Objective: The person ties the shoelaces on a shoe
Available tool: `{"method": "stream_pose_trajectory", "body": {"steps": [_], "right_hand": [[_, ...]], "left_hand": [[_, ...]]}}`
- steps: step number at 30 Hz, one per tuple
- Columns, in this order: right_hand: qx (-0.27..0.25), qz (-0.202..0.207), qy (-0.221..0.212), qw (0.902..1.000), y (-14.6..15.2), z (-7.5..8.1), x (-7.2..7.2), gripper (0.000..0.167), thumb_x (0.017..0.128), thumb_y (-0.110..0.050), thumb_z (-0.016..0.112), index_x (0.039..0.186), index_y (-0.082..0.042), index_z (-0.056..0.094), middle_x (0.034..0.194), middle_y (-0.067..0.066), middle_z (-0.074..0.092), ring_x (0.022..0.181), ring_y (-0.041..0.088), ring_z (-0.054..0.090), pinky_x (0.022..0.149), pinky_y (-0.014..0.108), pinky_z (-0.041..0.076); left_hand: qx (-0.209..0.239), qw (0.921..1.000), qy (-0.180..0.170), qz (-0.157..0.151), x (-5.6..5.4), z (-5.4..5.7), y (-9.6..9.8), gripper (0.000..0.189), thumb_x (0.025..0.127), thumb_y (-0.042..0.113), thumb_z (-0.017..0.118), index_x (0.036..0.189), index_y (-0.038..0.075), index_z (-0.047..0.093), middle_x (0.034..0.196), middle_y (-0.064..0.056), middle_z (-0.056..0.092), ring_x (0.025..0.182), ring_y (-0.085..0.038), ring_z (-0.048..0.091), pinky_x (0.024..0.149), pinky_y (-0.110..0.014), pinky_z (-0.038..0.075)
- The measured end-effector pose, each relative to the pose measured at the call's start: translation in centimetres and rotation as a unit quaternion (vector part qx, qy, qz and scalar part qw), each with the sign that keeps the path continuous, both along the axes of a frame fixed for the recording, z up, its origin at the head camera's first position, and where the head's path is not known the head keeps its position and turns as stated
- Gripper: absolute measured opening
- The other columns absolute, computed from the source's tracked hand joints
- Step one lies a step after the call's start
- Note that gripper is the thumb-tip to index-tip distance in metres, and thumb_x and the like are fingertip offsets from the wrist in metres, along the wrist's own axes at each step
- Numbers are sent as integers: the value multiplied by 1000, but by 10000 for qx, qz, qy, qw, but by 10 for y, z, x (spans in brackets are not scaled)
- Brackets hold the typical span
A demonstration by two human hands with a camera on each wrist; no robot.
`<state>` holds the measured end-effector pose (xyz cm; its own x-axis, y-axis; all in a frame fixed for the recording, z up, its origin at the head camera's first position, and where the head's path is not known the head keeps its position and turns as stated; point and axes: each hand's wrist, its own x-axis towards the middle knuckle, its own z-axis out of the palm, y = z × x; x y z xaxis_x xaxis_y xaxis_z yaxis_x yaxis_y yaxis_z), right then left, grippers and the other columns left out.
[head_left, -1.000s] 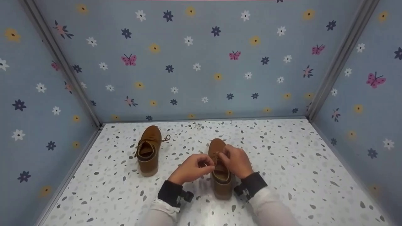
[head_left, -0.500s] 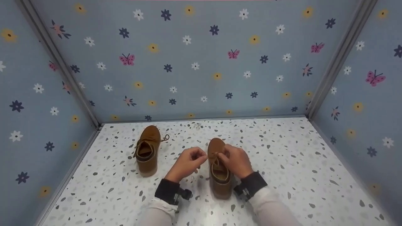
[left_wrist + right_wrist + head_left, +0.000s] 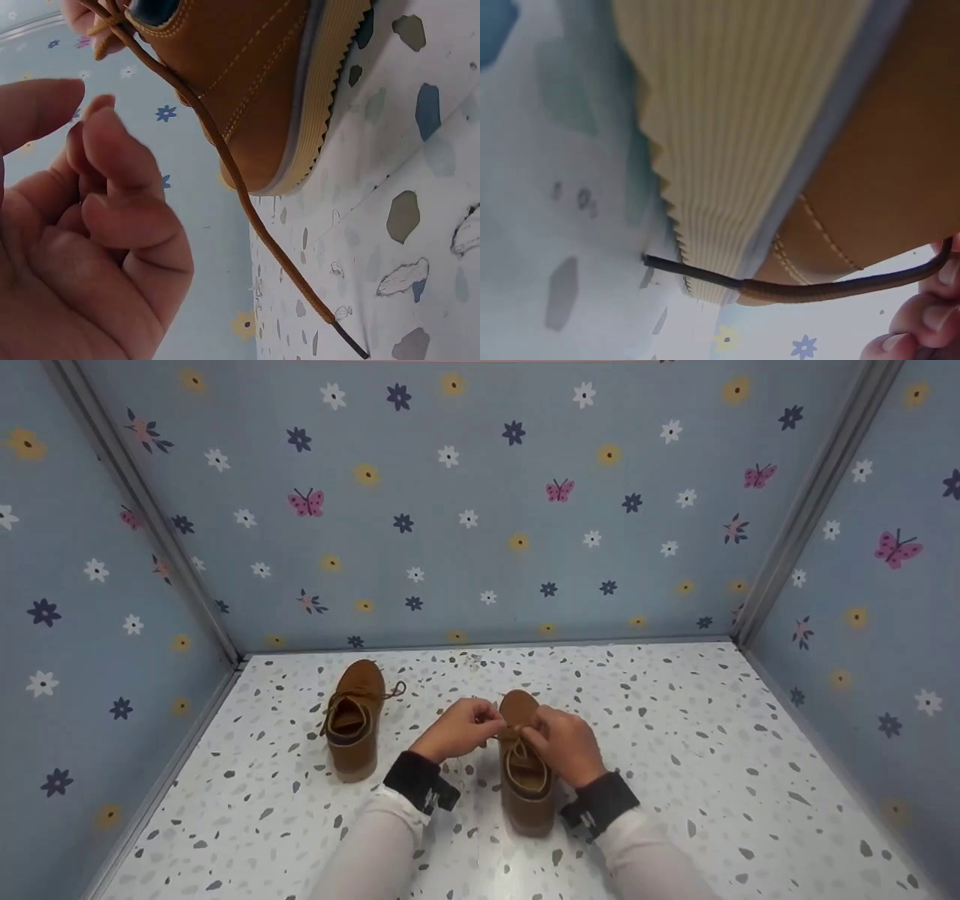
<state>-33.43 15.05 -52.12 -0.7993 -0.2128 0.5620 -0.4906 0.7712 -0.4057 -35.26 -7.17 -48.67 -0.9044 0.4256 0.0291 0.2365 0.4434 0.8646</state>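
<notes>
A tan lace-up shoe (image 3: 528,810) stands on the floor, toe toward the back wall. My right hand (image 3: 571,746) pinches its shoelace near the knot; those fingertips show at the top left of the left wrist view. From the knot, one brown lace end (image 3: 251,206) slants down the shoe's side to the floor. Beside it, my left hand (image 3: 105,232) has loosely bent fingers, the thumb apart from them and nothing between. In the right wrist view another lace end (image 3: 832,292) hangs past the ridged sole (image 3: 712,135), by the right fingertips (image 3: 934,319).
The matching shoe (image 3: 354,754) stands to the left, its lace tied with a loop sticking out to the right. Flower-patterned panels (image 3: 450,510) enclose the speckled floor (image 3: 660,705) at the back and both sides.
My left hand drew back left from the shoe's opening, then moved up and forward to beside the laces near the toe. The right hand keeps its place at the knot.
</notes>
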Motion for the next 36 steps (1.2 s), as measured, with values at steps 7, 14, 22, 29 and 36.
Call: {"method": "stream_pose_trajectory", "body": {"steps": [7, 14, 22, 29, 36], "right_hand": [[-81, 37, -132, 9999, 0, 0, 1, 22, 88, -23, 82, 81, -16, 62, 72, -2, 67, 63, 9, 58, 58, 24, 48], [-147, 142, -112, 9997, 0, 1, 1, 21, 88, -20, 82, 81, -16, 63, 73, -2, 68, 64, 9, 60, 58, 23, 49], [-158, 196, -9, 9997, 0, 1, 1, 22, 87, -22, 83, 81, -16, 63, 72, -3, 67, 62, 8, 56, 58, 23, 45], [-108, 155, 64, 9998, 0, 0, 0, 23, 86, -25, 84, 81, -17, 63, 71, -4, 66, 62, 7, 54, 58, 23, 44], [-120, 154, 80, 9998, 0, 1, 0, 24, 86, -24, 84, 80, -17, 63, 70, -4, 65, 61, 7, 55, 57, 23, 44]], "left_hand": [[-63, 9992, -245, -295, -11, -1, 3, 16, 101, 26, 65, 98, 12, 73, 98, -10, 74, 77, -14, 64, 70, -27, 51], [-261, 9971, -435, -559, -17, 0, 5, 19, 101, 29, 64, 97, 13, 74, 93, -13, 72, 72, -13, 60, 64, -26, 46], [-276, 9943, -690, -764, -20, 3, 6, 19, 100, 29, 65, 95, 13, 74, 92, -15, 72, 71, -14, 59, 61, -24, 45], [-485, 9909, -761, -995, -23, 10, 8, 23, 100, 27, 64, 96, 7, 75, 88, -9, 72, 73, -17, 59, 58, -23, 45], [-813, 9850, -854, -1256, -29, 14, 9, 23, 100, 26, 62, 94, 8, 75, 86, -7, 69, 71, -15, 57, 58, -22, 45]]}}
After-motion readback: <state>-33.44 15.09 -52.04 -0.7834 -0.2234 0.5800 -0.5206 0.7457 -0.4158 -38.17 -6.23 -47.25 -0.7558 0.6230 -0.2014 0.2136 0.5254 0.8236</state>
